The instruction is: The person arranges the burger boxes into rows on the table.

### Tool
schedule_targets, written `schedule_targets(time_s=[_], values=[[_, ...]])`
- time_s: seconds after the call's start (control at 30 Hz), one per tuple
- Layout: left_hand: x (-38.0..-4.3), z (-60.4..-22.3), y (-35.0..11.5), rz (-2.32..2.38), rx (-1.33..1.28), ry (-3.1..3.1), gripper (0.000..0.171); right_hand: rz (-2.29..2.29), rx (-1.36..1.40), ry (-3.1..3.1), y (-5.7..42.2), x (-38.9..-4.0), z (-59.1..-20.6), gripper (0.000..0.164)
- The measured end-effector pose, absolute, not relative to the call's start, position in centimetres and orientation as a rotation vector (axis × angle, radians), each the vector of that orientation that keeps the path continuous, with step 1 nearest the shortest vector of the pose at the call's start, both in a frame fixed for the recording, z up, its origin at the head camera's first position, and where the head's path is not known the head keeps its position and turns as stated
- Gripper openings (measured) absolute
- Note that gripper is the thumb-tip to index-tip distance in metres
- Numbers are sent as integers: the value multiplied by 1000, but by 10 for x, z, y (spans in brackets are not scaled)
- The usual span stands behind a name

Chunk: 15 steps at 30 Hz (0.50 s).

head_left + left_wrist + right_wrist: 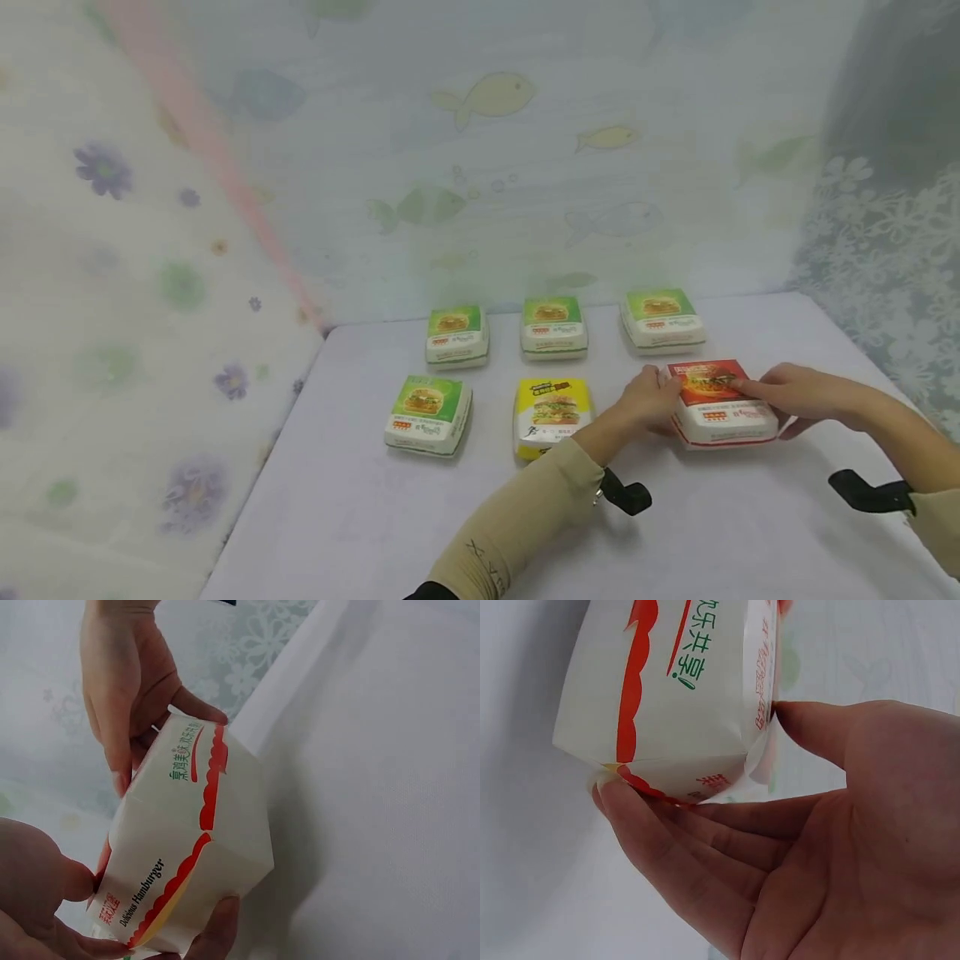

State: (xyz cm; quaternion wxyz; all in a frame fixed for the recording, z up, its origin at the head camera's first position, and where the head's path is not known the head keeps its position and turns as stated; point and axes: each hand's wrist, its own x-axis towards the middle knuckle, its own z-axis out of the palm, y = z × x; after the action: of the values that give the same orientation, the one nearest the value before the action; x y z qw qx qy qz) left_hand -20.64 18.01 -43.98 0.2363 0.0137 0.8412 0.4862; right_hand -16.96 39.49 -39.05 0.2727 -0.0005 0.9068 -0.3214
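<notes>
A red-topped hamburger box [726, 415] is between my two hands at the right of the table, close over its white cover. My left hand [647, 402] grips its left side, with the thumb at the top edge and fingers along the lower side. On the opposite side my right hand [808, 395] holds it, thumb on the lid and fingers under the right end. The left wrist view shows the box's white side [169, 802] with a red scalloped band and "Delicious Hamburger" lettering. In the right wrist view, fingertips [619, 796] press at its lower corner.
Three green-topped burger boxes, left [457, 337], middle [554, 328] and right [662, 322], stand along the back. Nearer are another green box [429, 415] and a yellow one [551, 410], partly behind my left arm. Patterned curtains [480, 183] border the white table [322, 517].
</notes>
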Motion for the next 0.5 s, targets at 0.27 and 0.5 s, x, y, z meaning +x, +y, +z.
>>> schedule_targets(time_s=[0.27, 0.5], values=[[-210, -443, 170, 1317, -18, 2228, 42, -857, 7, 2466, 379, -170, -399, 66], [-207, -437, 166, 1260, -6, 2267, 56, -809, -4, 2467, 385, -169, -395, 72]])
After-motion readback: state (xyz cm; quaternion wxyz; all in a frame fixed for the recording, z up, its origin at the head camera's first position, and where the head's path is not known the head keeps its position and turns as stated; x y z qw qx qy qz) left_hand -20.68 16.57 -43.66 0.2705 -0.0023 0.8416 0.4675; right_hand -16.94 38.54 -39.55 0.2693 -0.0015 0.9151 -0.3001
